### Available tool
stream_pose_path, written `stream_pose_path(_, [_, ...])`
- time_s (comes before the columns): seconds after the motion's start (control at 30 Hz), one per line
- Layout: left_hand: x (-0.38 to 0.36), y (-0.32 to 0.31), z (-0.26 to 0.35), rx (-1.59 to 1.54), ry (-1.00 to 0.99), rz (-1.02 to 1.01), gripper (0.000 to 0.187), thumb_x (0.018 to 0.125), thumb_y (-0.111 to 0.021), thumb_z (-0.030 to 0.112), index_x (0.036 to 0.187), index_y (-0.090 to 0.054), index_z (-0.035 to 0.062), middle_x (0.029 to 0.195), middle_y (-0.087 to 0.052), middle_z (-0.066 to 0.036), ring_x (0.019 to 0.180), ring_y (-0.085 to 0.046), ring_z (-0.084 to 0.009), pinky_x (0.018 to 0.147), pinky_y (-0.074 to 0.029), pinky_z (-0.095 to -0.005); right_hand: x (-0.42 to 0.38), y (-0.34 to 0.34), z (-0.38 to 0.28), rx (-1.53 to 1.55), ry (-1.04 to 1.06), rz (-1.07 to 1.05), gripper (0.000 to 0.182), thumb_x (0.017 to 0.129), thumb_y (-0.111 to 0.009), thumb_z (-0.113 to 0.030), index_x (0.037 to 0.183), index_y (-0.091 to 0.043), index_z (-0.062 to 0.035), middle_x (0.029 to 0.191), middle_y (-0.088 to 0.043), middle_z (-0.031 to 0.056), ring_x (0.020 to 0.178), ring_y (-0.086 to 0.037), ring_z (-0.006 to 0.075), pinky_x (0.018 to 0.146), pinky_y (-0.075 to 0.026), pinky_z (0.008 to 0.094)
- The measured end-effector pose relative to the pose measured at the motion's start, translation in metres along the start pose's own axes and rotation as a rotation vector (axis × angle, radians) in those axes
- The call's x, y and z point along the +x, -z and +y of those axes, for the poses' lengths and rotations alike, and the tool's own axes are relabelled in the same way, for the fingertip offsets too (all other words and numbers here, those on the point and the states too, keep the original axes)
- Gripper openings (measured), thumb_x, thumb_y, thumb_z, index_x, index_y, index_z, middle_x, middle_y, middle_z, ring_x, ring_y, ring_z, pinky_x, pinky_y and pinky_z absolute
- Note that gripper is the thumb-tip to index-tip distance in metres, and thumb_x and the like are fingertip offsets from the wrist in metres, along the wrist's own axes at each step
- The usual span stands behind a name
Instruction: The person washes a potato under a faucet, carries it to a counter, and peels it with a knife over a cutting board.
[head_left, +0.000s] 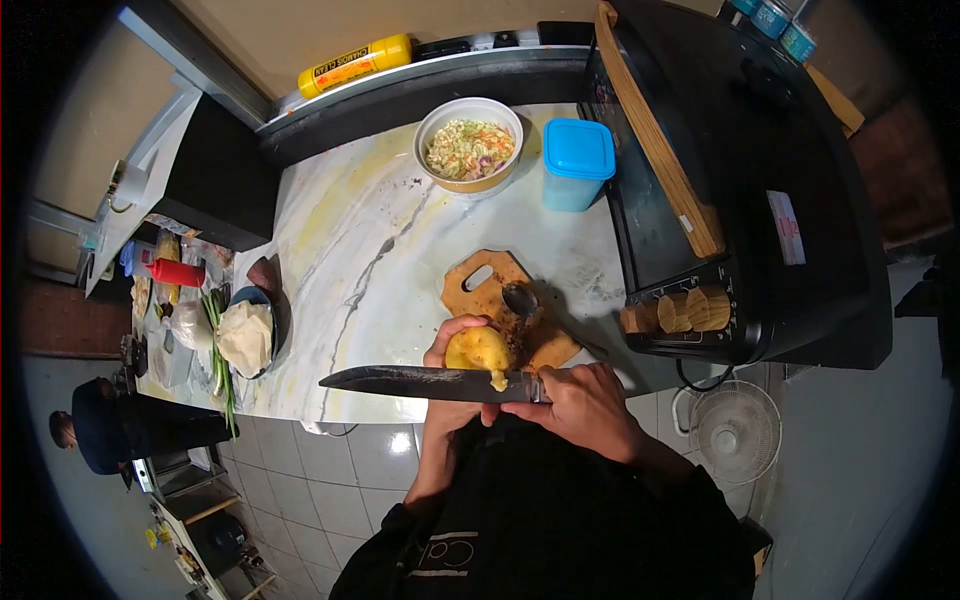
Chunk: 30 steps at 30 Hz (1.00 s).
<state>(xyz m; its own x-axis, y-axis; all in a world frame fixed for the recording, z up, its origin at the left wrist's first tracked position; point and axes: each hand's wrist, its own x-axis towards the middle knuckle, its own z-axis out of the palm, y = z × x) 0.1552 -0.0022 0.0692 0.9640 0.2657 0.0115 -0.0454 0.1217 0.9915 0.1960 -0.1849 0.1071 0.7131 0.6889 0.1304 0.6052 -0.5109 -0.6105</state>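
Note:
A yellow potato (pixel 474 348) is gripped in my left hand (pixel 445 345), above the near edge of the counter. My right hand (pixel 590 408) is wrapped round the handle of a large knife (pixel 408 382), whose dark blade points left and crosses in front of the potato's lower side. A small piece hangs at the potato's bottom, by the blade. Beyond my hands a wooden cutting board (pixel 465 297) with an oval hole lies on the counter, with dark scraps and a dark spoon (pixel 520 299) on it.
A bowl of shredded vegetables (pixel 468 150) and a blue-lidded container (pixel 579 163) stand farther back. The black oven (pixel 790 200) is at right, a fan (pixel 735 432) below it. Green onions (pixel 221 350) and a covered bowl (pixel 245 338) are left; another person (pixel 110 425) is beyond.

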Motion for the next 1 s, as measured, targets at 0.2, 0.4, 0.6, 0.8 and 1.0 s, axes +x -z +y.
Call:
stream_pose_path(0.2, [0.000,0.007,-0.016,-0.129,-0.129,-0.078,0.091,0.051,-0.097,0.037,0.120,-0.051,0.0006,0.111,-0.062,-0.010,0.098,-0.060,-0.0162,0.087,-0.048,-0.0292,-0.001,0.003,-0.001,-0.009,-0.005,0.005,0.062,0.086,-0.061,-0.060,0.065,-0.058,-0.0023,0.046,-0.053,0.0089,0.041,-0.059,0.0257,0.042,-0.048,0.0370])
stream_pose_path(0.4, [-0.008,0.004,-0.015,-0.170,-0.004,-0.048,0.103,0.044,-0.091,0.060,0.118,-0.051,0.0005,0.109,-0.062,-0.011,0.100,-0.060,-0.0185,0.088,-0.048,-0.0310,0.003,0.002,0.001,-0.002,-0.007,0.042,0.063,0.087,-0.061,-0.060,0.066,-0.059,-0.0009,0.047,-0.054,0.0105,0.043,-0.060,0.0279,0.043,-0.048,0.0374])
stream_pose_path(0.6, [0.001,0.004,-0.006,-0.167,-0.079,-0.035,0.111,0.037,-0.093,0.058,0.121,-0.051,-0.0004,0.113,-0.060,-0.011,0.102,-0.059,-0.0180,0.089,-0.047,-0.0304,0.002,0.008,-0.001,0.029,-0.061,-0.083,0.060,0.083,-0.064,-0.060,0.077,-0.064,-0.0010,0.051,-0.057,0.0124,0.049,-0.061,0.0323,0.050,-0.049,0.0414])
stream_pose_path(0.8, [-0.003,0.006,-0.008,-0.144,0.020,-0.042,0.117,0.030,-0.095,0.056,0.123,-0.051,-0.0009,0.119,-0.058,-0.010,0.103,-0.058,-0.0157,0.090,-0.046,-0.0290,-0.001,0.009,0.000,0.003,-0.021,-0.108,0.062,0.083,-0.063,-0.062,0.080,-0.065,0.0002,0.051,-0.058,0.0130,0.049,-0.061,0.0323,0.050,-0.049,0.0413])
stream_pose_path(1.0, [-0.002,0.009,-0.013,-0.131,-0.058,-0.072,0.114,0.031,-0.094,0.057,0.120,-0.054,-0.0011,0.116,-0.058,-0.010,0.102,-0.058,-0.0164,0.089,-0.046,-0.0290,0.002,0.010,-0.001,0.020,-0.026,-0.128,0.062,0.083,-0.064,-0.060,0.084,-0.067,0.0015,0.052,-0.058,0.0136,0.050,-0.062,0.0323,0.051,-0.050,0.0414])
